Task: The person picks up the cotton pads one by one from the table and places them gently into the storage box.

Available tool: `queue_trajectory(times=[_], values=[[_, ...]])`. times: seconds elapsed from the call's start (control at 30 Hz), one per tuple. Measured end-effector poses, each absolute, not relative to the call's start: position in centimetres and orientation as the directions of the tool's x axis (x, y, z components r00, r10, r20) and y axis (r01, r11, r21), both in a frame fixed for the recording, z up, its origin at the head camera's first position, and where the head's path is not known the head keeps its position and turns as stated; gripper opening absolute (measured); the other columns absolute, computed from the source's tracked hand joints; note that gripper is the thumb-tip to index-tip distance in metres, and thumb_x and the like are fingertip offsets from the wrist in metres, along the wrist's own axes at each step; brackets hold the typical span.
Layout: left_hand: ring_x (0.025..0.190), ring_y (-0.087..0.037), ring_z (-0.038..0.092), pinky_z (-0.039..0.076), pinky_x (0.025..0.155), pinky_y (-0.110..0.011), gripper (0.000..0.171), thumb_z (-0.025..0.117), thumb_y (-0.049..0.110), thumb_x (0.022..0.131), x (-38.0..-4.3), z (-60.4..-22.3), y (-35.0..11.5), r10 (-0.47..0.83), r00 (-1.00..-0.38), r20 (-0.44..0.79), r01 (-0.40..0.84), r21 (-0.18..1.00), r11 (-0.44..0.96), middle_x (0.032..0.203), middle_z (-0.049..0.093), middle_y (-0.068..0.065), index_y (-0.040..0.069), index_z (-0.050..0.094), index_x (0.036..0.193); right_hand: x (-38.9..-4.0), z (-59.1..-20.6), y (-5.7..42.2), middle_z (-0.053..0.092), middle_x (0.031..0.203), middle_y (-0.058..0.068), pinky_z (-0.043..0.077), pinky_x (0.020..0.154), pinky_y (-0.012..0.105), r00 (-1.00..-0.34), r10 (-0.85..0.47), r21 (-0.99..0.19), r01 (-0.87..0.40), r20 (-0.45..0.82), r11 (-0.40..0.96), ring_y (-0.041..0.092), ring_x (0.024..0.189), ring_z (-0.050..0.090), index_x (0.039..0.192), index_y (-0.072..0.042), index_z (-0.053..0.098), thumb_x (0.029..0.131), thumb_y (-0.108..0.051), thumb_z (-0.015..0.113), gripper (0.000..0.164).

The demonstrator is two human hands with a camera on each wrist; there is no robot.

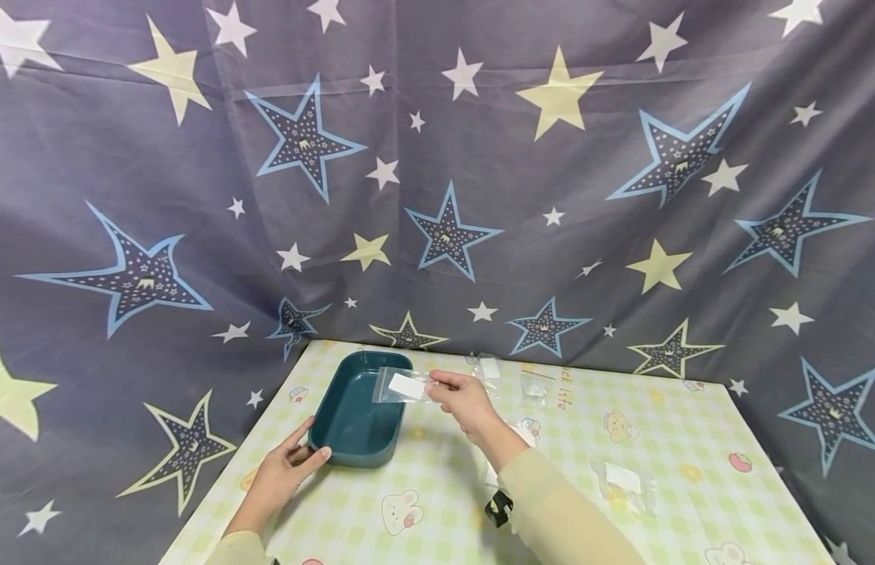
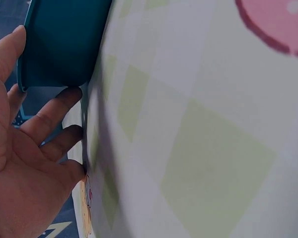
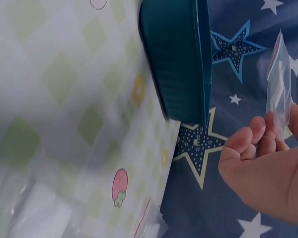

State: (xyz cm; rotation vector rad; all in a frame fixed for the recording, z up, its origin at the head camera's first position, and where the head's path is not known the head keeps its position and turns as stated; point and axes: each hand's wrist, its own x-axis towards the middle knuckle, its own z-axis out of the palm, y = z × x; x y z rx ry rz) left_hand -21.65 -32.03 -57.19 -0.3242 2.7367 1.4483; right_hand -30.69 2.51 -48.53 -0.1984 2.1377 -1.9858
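A deep teal plastic tray (image 1: 359,416) with rounded corners stands on the left part of the table. My left hand (image 1: 285,467) holds its near left corner, thumb at the near rim and fingers round the left side; in the left wrist view some fingertips (image 2: 69,94) meet the tray's lower edge. Between the thumb and fingers of my right hand (image 1: 465,402) is pinched a small clear zip bag (image 1: 407,386) with a white paper in it. The bag overlaps the tray's right rim in the head view, and the right wrist view shows it raised and nearly edge-on.
Similar clear bags with white papers lie on the table: one bag (image 1: 489,369) and another bag (image 1: 534,390) at the back, a further bag (image 1: 624,480) at the right. White pieces (image 1: 527,428) show partly behind my right forearm. A star-patterned curtain (image 1: 444,118) hangs behind the table.
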Motion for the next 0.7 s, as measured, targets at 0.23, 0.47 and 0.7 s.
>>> queue_trajectory(times=[0.23, 0.47, 0.7], values=[[0.146, -0.044, 0.054, 0.052, 0.114, -0.056, 0.095, 0.074, 0.067, 0.093, -21.7, -57.3, -31.8, -0.165, -0.979, -0.118, -0.189, 0.819, 0.542, 0.151, 0.061, -0.027, 0.033, 0.032, 0.170, -30.8, -49.0, 0.8, 0.075, 0.130, 0.014, 0.057, 0.097, 0.041, -0.964, -0.263, -0.998, 0.023, -0.037, 0.057, 0.005, 0.100, 0.067, 0.142, 0.000, 0.068, 0.099, -0.019, 0.076, 0.048], [0.144, -0.042, 0.057, 0.053, 0.113, -0.055, 0.093, 0.076, 0.063, 0.093, -21.6, -57.2, -31.8, -0.152, -0.983, -0.100, -0.167, 0.826, 0.539, 0.148, 0.064, -0.026, 0.031, 0.034, 0.170, -30.8, -49.3, -0.6, 0.076, 0.126, 0.012, 0.057, 0.100, 0.042, -0.964, -0.258, -0.997, 0.051, -0.064, 0.059, 0.010, 0.104, 0.071, 0.139, -0.003, 0.071, 0.098, -0.019, 0.077, 0.045], [0.143, -0.043, 0.058, 0.053, 0.113, -0.056, 0.092, 0.076, 0.062, 0.094, -21.4, -57.0, -31.9, -0.156, -0.982, -0.102, -0.171, 0.824, 0.540, 0.148, 0.063, -0.028, 0.031, 0.034, 0.170, -30.7, -49.9, -2.2, 0.075, 0.129, 0.011, 0.056, 0.108, 0.052, -0.958, -0.274, -0.995, 0.060, -0.079, 0.078, 0.012, 0.109, 0.069, 0.141, -0.004, 0.070, 0.099, -0.019, 0.076, 0.045]])
